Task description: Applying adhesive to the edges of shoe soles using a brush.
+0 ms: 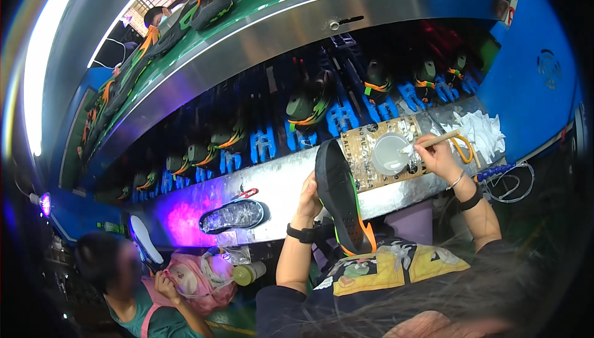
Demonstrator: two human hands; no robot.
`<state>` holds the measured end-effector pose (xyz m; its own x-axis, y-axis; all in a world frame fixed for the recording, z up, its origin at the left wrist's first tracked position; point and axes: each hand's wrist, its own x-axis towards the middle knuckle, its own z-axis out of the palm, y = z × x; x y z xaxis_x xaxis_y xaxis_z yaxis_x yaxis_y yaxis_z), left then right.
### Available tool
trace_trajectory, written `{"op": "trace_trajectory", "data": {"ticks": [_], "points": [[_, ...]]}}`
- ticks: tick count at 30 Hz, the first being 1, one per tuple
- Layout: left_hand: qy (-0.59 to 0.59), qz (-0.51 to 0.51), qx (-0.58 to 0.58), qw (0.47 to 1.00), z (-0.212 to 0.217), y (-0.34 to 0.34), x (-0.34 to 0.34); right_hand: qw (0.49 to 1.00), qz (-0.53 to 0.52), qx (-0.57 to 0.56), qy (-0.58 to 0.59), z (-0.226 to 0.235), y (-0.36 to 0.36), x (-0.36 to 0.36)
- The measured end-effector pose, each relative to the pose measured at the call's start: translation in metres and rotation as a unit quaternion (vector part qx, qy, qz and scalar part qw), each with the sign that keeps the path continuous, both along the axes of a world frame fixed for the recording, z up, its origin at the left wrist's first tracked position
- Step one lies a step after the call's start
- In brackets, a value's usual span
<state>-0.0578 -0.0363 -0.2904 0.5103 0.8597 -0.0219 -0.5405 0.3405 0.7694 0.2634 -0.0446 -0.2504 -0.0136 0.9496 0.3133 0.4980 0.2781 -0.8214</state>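
Note:
My left hand (pixel 309 199) is closed round the side of a black shoe (pixel 337 186) with green and orange trim. The shoe is tilted up, its dark underside showing. In my right hand (pixel 438 155) is a brush (pixel 447 137) with a pale wooden handle. Its tip points down at the edge of a round translucent bowl (pixel 382 154) of whitish liquid; whether it touches the liquid I cannot tell. Under the bowl lies a sheet of brown printed cardboard (pixel 364 179). A shoe sole (pixel 232 216), hollow side up, rests on the metal bench to the left.
Behind the metal bench (pixel 288 174), several shoes hang on blue holders (pixel 263 145). Crumpled white cloth (pixel 479 132) lies at right, near a blue coiled hose (pixel 495 172). A small red tool (pixel 249 193) sits beside the sole. At lower left another person (pixel 127 295) holds a white-soled shoe (pixel 145 239).

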Motion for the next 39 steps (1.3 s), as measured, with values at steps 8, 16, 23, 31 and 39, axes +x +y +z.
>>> {"op": "trace_trajectory", "data": {"ticks": [8,16,23,31,39], "points": [[0.058,-0.153,-0.01,0.987,-0.026,-0.028,-0.007,1.0,0.011,-0.024,0.007,0.007,-0.005,-0.004],[0.152,0.023,0.22,0.963,0.06,0.012,0.001,0.992,0.019,0.0,0.127,0.038,-0.02,-0.012],[0.235,0.013,0.435,0.869,0.141,0.026,0.019,0.972,0.175,0.153,-0.041,0.089,-0.038,-0.034],[0.264,0.016,0.488,0.832,0.159,0.023,0.026,0.966,0.173,0.176,-0.072,0.088,-0.039,-0.034],[0.269,0.048,0.507,0.817,0.155,0.021,0.032,0.974,0.182,0.136,0.027,0.082,-0.05,-0.04]]}}
